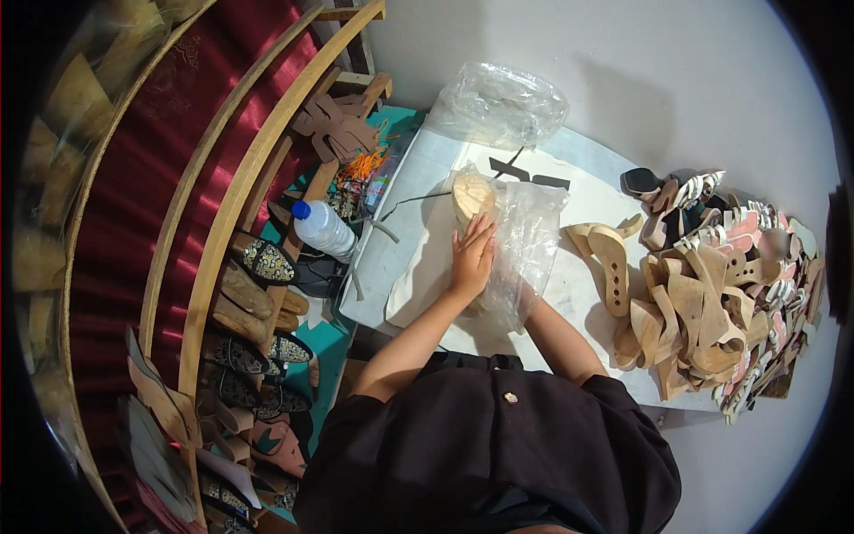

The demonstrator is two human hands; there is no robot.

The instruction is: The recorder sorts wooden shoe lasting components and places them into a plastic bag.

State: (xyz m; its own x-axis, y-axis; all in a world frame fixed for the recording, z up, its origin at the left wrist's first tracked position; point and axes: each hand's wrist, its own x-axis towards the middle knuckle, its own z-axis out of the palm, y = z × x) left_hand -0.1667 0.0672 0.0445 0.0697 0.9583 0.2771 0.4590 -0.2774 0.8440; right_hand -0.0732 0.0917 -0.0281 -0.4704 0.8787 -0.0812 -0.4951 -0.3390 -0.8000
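Wooden sole (472, 194) was at upper centre of frame, above bench (592, 147); left hand (474, 254) covered lower end, fingers extended, apparently steadying it, grip unclear. Clear bag (531, 227) alongside hid right hand, state untellable. Wooden pieces (698, 307) sat heaped at right, apparently leaving working room.

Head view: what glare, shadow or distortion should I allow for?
Head view, centre: glare streaks the clear plastic bag, veiling what lies behind; head view, upper right: a soft shadow darkens the pale wall; head view, left: wooden rails look bowed, and the corners go black.
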